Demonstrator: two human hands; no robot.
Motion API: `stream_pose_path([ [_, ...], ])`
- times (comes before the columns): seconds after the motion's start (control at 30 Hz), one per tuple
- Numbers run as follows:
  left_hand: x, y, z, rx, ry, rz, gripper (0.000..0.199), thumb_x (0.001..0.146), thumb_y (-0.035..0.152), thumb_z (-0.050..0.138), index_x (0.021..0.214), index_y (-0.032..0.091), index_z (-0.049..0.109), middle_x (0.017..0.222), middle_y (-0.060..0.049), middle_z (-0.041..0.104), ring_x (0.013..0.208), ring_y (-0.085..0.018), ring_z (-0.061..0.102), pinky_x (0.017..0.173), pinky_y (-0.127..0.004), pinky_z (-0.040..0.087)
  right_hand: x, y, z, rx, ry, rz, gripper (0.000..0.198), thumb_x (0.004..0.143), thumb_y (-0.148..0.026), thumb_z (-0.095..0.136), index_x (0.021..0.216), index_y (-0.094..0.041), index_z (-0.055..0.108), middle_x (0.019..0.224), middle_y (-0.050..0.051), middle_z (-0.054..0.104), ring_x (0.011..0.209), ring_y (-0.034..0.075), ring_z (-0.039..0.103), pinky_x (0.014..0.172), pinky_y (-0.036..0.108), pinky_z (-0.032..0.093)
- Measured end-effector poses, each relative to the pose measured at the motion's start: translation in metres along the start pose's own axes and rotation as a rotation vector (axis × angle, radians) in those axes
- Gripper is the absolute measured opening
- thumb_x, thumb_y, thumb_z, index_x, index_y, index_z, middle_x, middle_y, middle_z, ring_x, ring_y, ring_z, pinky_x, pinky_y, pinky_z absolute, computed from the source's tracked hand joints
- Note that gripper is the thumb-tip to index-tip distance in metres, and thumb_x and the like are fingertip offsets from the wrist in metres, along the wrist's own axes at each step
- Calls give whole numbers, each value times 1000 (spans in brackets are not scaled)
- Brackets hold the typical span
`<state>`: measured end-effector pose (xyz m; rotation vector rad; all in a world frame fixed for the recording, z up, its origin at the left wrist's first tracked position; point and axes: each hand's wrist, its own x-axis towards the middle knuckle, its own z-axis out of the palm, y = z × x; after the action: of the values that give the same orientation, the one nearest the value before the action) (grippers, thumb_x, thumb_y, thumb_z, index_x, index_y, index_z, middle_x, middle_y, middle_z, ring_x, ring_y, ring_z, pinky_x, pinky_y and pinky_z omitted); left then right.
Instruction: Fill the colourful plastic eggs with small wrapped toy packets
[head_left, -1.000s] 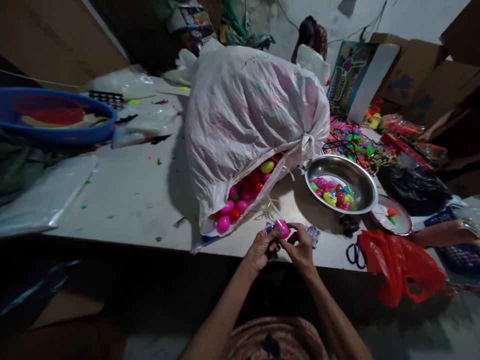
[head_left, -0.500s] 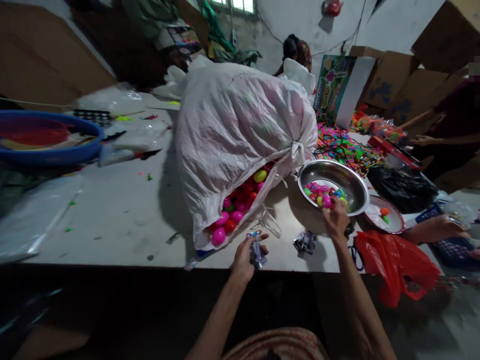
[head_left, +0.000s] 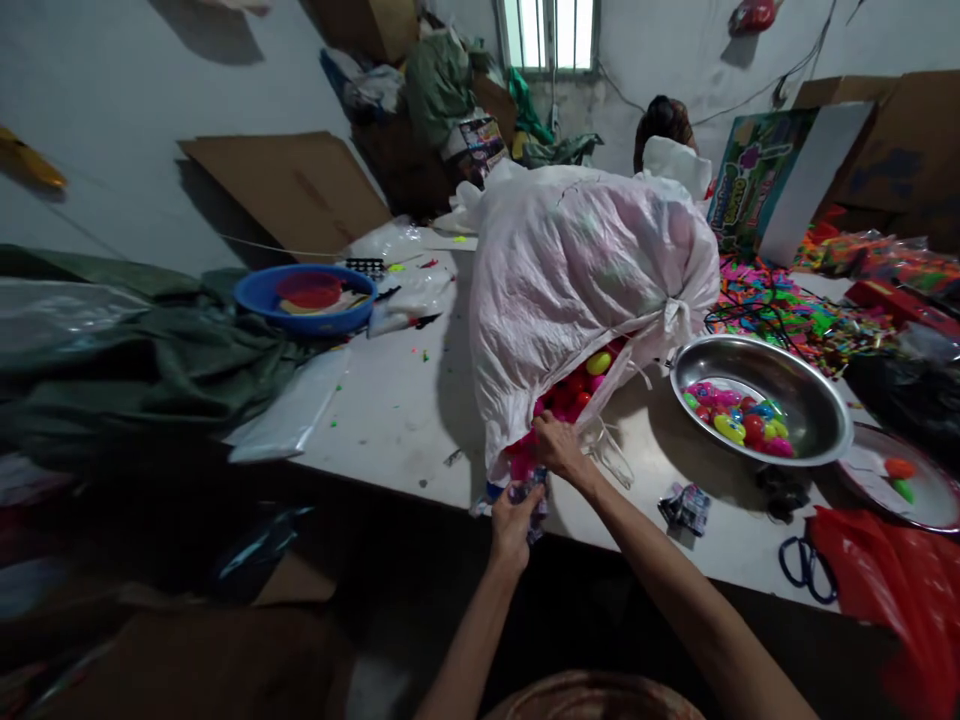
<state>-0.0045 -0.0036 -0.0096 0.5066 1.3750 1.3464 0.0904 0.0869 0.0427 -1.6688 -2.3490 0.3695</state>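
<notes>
My left hand (head_left: 514,528) is closed on small printed plastic packets (head_left: 537,500) at the table's front edge, just below the mouth of a big white sack (head_left: 585,260). Colourful plastic eggs (head_left: 576,385), mostly pink and red, show in the sack's opening. My right hand (head_left: 559,447) reaches into that opening among the pink eggs; its fingertips are hidden, so its grip does not show. To the right, a steel basin (head_left: 814,400) holds several coloured eggs (head_left: 750,425). Another pile of printed packets (head_left: 685,508) lies on the table in front of the basin.
Dark-handled scissors (head_left: 808,570) and a red plastic bag (head_left: 892,590) lie at the front right, near a plate (head_left: 862,475). Small colourful pieces (head_left: 787,305) are heaped behind the basin. A blue tub (head_left: 307,315) stands left. Another person (head_left: 664,125) is behind the sack.
My right hand has left the basin and moved left to the sack opening. The left hand still holds packets and is now closer to the sack's mouth. The view has turned left.
</notes>
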Motion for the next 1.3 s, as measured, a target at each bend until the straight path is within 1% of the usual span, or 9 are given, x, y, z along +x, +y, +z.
stream_pose_path([
  [0.17,4,18,-12,13,38,36,34,46,27,81,67,16,56,50,8,54,37,-4,43,38,-16,31,11,-4,3,-44,-32,-52,28,79,-17,51,106,-18,56,116,11,51,83,20,60,66,29,42],
  [0.27,4,25,-14,-57,40,-23,32,46,26,80,69,15,61,51,6,56,39,-5,46,40,-17,34,-5,5,-3,65,124,-16,30,78,-26,54,106,-15,53,113,12,51,92,23,57,71,31,43],
  [0.37,3,25,-12,-78,19,-55,29,48,28,79,68,13,64,51,4,58,40,-7,48,41,-19,36,-32,17,-12,415,307,75,33,74,-33,59,101,-15,52,101,9,57,88,21,57,70,31,44],
  [0.5,0,15,-4,30,-43,23,29,50,31,80,64,11,65,46,4,53,40,-6,43,41,-19,33,-73,36,-19,1025,73,195,33,69,-41,64,88,-16,56,73,0,59,56,13,55,50,24,41],
  [0.63,-3,6,10,132,-66,87,31,55,38,78,56,12,60,44,4,49,40,-6,42,41,-19,32,-108,47,-20,1268,-9,288,35,74,-48,60,81,-14,62,53,-5,50,43,7,43,43,20,34],
  [0.83,-10,4,29,184,-88,27,38,58,48,74,59,12,62,46,0,54,37,-7,42,36,-19,28,-130,48,-27,1042,224,282,34,71,-49,65,82,-17,62,59,-4,52,52,9,44,46,20,32],
  [0.97,-11,6,36,144,-115,-9,37,56,46,75,65,12,62,57,-2,61,37,-6,44,36,-19,29,-134,57,-30,914,262,239,31,75,-49,61,76,-18,61,58,-4,50,54,10,44,49,21,33],
  [1.13,-12,6,41,134,-156,-54,37,56,47,75,59,13,60,53,0,57,37,-6,44,36,-19,29,-133,65,-26,724,324,171,29,76,-47,62,83,-19,67,71,1,59,64,14,52,57,24,40],
  [1.3,-18,0,46,267,-199,65,36,62,48,70,55,14,61,40,3,45,35,-7,38,36,-19,25,-137,62,-16,663,376,161,35,74,-43,67,102,-22,66,84,4,57,68,15,54,62,26,44],
])
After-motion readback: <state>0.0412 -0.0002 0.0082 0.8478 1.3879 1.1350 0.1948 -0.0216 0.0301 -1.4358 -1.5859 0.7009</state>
